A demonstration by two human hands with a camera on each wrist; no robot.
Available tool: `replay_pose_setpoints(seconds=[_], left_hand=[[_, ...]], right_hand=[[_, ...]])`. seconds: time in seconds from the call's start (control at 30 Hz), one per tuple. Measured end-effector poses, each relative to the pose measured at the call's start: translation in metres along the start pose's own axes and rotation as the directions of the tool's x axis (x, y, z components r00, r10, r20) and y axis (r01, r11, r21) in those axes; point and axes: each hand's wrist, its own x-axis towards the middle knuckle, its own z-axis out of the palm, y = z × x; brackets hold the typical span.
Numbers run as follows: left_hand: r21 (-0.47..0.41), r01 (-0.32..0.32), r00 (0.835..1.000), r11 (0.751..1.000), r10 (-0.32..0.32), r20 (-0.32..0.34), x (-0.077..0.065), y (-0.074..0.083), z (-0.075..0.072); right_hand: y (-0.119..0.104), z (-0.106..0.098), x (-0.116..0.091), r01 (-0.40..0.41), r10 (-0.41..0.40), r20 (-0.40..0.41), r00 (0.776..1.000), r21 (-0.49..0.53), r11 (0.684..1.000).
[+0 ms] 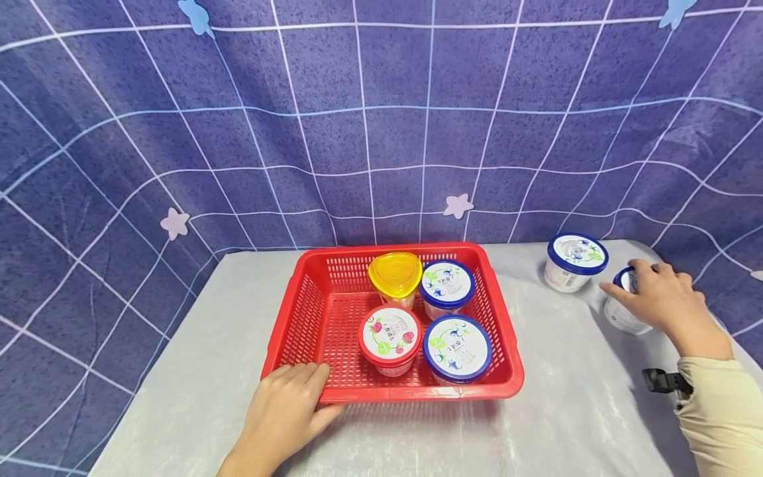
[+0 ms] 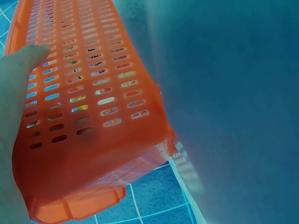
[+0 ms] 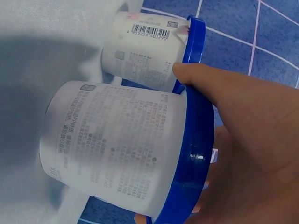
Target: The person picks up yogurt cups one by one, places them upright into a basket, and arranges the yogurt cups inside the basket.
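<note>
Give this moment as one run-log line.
left hand: grips red basket; right hand: grips blue-lidded tub; in basket: four tubs; nearby: another blue-lidded tub

Head view: above the red basket's near side, facing forward and down; whole basket in frame, patterned cloth behind it. Left wrist: low, very close, onto the basket's near wall from outside, frame turned sideways; shares basket's near side with head. Right wrist: right of basket, close, also sideways; shares two blue-lidded tubs with head.
</note>
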Motion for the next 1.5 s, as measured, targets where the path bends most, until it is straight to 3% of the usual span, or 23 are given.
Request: replay_pose_setpoints(seconds=[0.23, 0.7, 1.07, 1.5], left_hand=[[0.001, 0.003, 1.0, 1.0, -0.003, 0.011, 0.0, 0.0, -0.001], [0.011, 0.009, 1.0, 1.0, -0.009, 0.021, -0.002, 0.0, 0.002], [0.016, 0.019, 0.999, 1.0, -0.02, 0.03, -0.002, 0.0, 0.0], [0.015, 0.027, 0.998, 1.0, -0.027, 0.055, -0.002, 0.001, -0.001]], right_hand=[[-0.002, -0.007, 0.0, 0.078, -0.079, -0.066, 0.995, -0.02, 0.997], [-0.014, -0.037, -0.012, 0.036, -0.041, -0.121, 0.992, -0.04, 0.999], [-0.048, -0.056, -0.027, 0.064, -0.065, -0.16, 0.985, -0.016, 0.998], [-0.084, -0.064, -0.049, 0.179, -0.178, -0.274, 0.945, -0.023, 0.984]])
